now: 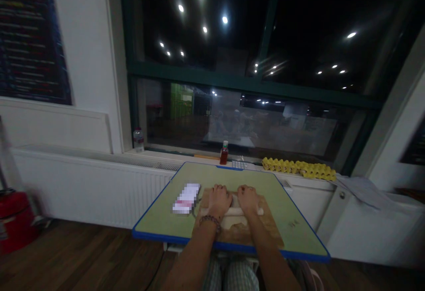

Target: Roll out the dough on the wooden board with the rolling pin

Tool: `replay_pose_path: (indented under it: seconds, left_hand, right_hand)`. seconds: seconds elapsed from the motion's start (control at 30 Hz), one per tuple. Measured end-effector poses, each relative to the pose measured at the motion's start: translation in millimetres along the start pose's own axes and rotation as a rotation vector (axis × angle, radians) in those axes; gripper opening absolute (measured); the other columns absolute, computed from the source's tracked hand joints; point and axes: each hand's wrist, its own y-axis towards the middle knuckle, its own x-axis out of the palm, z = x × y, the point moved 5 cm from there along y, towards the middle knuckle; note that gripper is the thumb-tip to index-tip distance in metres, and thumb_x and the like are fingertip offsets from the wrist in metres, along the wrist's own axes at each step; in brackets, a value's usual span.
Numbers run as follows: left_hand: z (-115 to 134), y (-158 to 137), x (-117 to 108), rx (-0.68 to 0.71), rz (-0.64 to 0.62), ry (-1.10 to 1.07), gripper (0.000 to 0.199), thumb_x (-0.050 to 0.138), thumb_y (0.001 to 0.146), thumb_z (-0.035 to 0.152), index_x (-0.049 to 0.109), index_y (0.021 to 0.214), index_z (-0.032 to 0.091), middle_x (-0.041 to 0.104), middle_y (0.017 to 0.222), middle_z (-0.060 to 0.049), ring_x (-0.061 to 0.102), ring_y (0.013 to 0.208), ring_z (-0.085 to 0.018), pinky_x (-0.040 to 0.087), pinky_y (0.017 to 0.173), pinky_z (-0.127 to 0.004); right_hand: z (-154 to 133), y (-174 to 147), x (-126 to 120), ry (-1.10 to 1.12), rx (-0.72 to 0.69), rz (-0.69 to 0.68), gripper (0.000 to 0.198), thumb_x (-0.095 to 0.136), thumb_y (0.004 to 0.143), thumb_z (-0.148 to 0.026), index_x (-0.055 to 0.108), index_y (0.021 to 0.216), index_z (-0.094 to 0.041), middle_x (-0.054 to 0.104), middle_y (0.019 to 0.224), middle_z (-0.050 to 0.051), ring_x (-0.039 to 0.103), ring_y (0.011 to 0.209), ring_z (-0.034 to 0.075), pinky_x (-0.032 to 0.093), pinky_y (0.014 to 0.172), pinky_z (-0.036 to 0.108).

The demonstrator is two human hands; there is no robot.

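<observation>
A pale cylinder that looks like a rolling pin (236,212) lies across a brown wooden board (270,229). My left hand (220,199), with a beaded bracelet on its wrist, and my right hand (249,199) both lie over this pin. Their fingers bend down past its far side, close together; the fingertips are partly hidden. Nearer to me, a flat pale sheet like dough or clay (235,225) spreads on the board with an uneven edge. More pale material shows between the hands.
A phone (186,198) with a pixelated screen and a cable is left of the board on the green, blue-edged table (156,222). Behind stand a red-brown bottle (224,153), yellow egg trays (299,168) and a clear bottle (138,139). Papers (363,191) lie at right; a red bin-like container (16,220) is at left.
</observation>
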Motion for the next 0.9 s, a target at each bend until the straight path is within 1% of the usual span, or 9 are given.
replay_pose_path:
  seconds: [0.13, 0.3, 0.37, 0.47, 0.7, 0.9]
  left_hand:
    - [-4, 6, 3, -0.002, 0.018, 0.016, 0.036, 0.043, 0.091, 0.031, 0.068, 0.107, 0.011, 0.067, 0.115, -0.016, 0.054, 0.114, -0.029, 0.039, 0.098, -0.041]
    - [-5, 7, 5, -0.006, 0.016, 0.021, 0.032, 0.045, 0.091, 0.029, 0.068, 0.106, 0.013, 0.067, 0.113, -0.015, 0.055, 0.113, -0.028, 0.038, 0.098, -0.040]
    - [-4, 6, 4, -0.011, -0.004, 0.018, 0.032, 0.046, 0.091, 0.029, 0.068, 0.106, 0.012, 0.067, 0.115, -0.016, 0.055, 0.114, -0.028, 0.038, 0.098, -0.040]
    - [-2, 3, -1, -0.013, -0.021, 0.025, 0.032, 0.045, 0.091, 0.029, 0.068, 0.105, 0.012, 0.067, 0.116, -0.015, 0.055, 0.114, -0.028, 0.039, 0.098, -0.040]
    - [4, -4, -10, 0.053, 0.025, 0.015, 0.033, 0.042, 0.092, 0.026, 0.070, 0.103, 0.012, 0.070, 0.110, -0.014, 0.058, 0.112, -0.026, 0.042, 0.097, -0.039]
    - [4, -5, -8, -0.014, -0.064, -0.023, 0.035, 0.041, 0.093, 0.027, 0.072, 0.101, 0.012, 0.072, 0.106, -0.014, 0.066, 0.100, -0.023, 0.048, 0.088, -0.032]
  right_hand:
    - [-1, 3, 2, -0.048, 0.012, -0.051, 0.038, 0.038, 0.096, -0.029, 0.073, 0.103, -0.016, 0.074, 0.100, 0.012, 0.063, 0.106, 0.024, 0.046, 0.080, 0.029]
    - [-1, 5, 4, -0.090, 0.021, -0.056, 0.039, 0.039, 0.095, -0.028, 0.075, 0.100, -0.014, 0.074, 0.099, 0.014, 0.066, 0.100, 0.025, 0.046, 0.077, 0.029]
    - [-2, 4, 4, -0.087, 0.010, -0.061, 0.038, 0.040, 0.095, -0.028, 0.074, 0.101, -0.014, 0.074, 0.099, 0.014, 0.065, 0.102, 0.025, 0.047, 0.078, 0.030]
    - [-1, 1, 1, -0.062, 0.035, -0.065, 0.038, 0.039, 0.095, -0.029, 0.074, 0.102, -0.015, 0.074, 0.098, 0.013, 0.065, 0.102, 0.025, 0.047, 0.079, 0.030]
    - [-2, -8, -8, -0.059, 0.034, -0.026, 0.038, 0.038, 0.096, -0.029, 0.074, 0.100, -0.016, 0.074, 0.099, 0.014, 0.068, 0.096, 0.022, 0.047, 0.076, 0.027]
    - [-1, -8, -4, -0.023, 0.039, -0.083, 0.037, 0.038, 0.097, -0.029, 0.072, 0.099, -0.017, 0.075, 0.099, 0.013, 0.070, 0.092, 0.021, 0.047, 0.076, 0.027]
